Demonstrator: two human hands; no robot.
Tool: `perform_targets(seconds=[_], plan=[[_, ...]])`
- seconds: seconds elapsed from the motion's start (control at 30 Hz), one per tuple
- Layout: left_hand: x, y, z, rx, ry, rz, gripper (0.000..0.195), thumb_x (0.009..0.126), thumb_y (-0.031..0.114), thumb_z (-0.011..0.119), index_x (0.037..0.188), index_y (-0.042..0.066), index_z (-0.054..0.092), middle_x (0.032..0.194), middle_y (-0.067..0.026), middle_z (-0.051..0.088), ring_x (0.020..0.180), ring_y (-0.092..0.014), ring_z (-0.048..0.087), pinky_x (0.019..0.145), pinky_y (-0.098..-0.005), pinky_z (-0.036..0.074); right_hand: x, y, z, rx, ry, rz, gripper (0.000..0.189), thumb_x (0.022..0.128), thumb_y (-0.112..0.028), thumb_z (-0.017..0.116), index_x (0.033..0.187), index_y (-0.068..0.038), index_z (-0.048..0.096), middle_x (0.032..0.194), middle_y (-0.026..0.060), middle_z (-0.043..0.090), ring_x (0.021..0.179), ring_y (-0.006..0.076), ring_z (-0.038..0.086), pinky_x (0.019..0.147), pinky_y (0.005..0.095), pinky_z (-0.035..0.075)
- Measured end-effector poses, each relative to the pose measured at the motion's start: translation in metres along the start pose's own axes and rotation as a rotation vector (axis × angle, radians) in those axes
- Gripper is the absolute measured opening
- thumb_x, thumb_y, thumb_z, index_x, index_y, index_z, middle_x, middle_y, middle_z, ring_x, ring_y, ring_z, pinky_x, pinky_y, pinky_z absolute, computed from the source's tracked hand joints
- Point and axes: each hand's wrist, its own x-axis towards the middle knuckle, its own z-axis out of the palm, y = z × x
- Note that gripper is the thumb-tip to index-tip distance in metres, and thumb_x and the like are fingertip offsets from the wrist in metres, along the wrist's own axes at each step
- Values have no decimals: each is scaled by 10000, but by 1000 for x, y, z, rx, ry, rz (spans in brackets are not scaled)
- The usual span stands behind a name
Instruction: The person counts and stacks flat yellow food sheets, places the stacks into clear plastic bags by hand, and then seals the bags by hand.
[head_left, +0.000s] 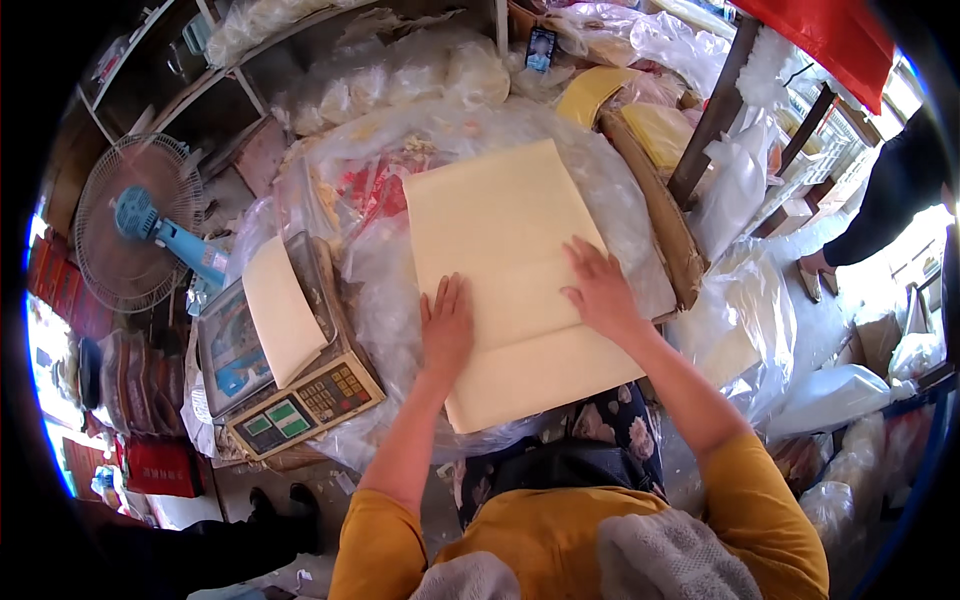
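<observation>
A large pale-yellow sheet (495, 225), perhaps a stack of thin sheets, lies on the plastic-covered table, with a crease across its lower part. Near the sheet's left edge my left hand (448, 322) rests flat on it, fingers pointing away from me. My right hand (596, 289) lies on its right side with the fingers spread. Neither hand grips anything. To the left stands a digital weighing scale (337, 390) with a metal tray, and a folded pale-yellow sheet (281, 311) lies across that tray.
Clear plastic sheeting (382, 262) covers the table. A blue fan (139, 217) stands at the left; a torn cardboard edge (660, 225) and a dark post (716, 112) are at the right. Filled plastic bags (405, 71) line the back. Other people's legs (877, 202) show at right and lower left.
</observation>
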Motion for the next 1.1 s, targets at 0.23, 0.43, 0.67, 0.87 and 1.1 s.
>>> perform_targets(seconds=[0.23, 0.43, 0.67, 0.87, 1.1], plan=[[10, 12, -19, 83, -90, 0, 493, 839, 187, 529, 1304, 34, 478, 1245, -160, 530, 1211, -264, 489, 1028, -555, 310, -11, 13, 19, 74, -20, -80, 577, 873, -225, 594, 1379, -59, 371, 1371, 162, 416, 1269, 309, 417, 1012, 483, 354], [-26, 53, -46, -374, -687, -182, 528, 813, 170, 636, 1292, 7, 484, 1132, -116, 599, 1114, -261, 552, 981, -403, 401, -64, -27, 44, 1151, -65, 565, 582, 850, -150, 651, 1362, -23, 403, 1136, 91, 618, 1019, 208, 603, 888, 323, 472], [-51, 22, -137, -1295, 330, -616, 686, 777, -60, 594, 1417, 30, 365, 1299, -104, 524, 1131, -162, 532, 899, -310, 475, 4, -134, -38, 1476, -454, 422, 605, 917, -94, 587, 1439, -23, 290, 1161, 98, 610, 971, 155, 627, 841, 288, 502], [-37, -145, -221, -1216, 433, -765, 763, 751, -114, 546, 1457, 13, 286, 1243, -97, 563, 1055, -146, 567, 851, -265, 490, 8, -132, -50, 1441, -554, 395, 617, 939, -128, 566, 1455, -21, 246, 1136, 161, 625, 929, 227, 659, 806, 303, 521], [-39, -204, -198, -728, 176, -972, 613, 728, -80, 581, 1327, -13, 469, 1180, -104, 593, 971, -174, 597, 825, -292, 482, -53, -71, -1, 1219, -553, 407, 505, 937, -123, 569, 1384, 1, 369, 1078, 151, 643, 833, 186, 669, 754, 280, 539]])
